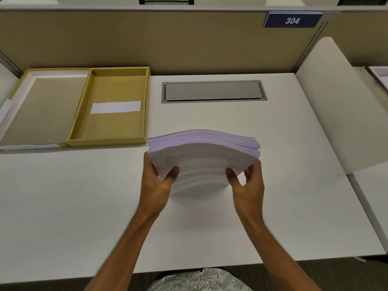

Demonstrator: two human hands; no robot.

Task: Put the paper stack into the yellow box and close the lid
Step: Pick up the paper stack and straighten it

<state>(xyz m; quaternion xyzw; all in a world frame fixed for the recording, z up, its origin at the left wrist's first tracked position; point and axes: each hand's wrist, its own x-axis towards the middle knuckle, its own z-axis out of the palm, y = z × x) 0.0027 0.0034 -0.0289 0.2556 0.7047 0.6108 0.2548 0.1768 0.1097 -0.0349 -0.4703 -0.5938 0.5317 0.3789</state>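
Note:
A thick stack of white printed paper is held above the middle of the white desk, bowed upward in the centre. My left hand grips its near left corner, thumb on top. My right hand grips its near right corner the same way. The yellow box lies open at the back left, its tray bare except for a white label on the floor. Its lid is folded flat to the left of the tray. The stack is to the right of the box and nearer to me.
A grey cable hatch is set flush in the desk behind the stack. A tan partition with a blue sign reading 304 closes the back. A white side divider stands at the right.

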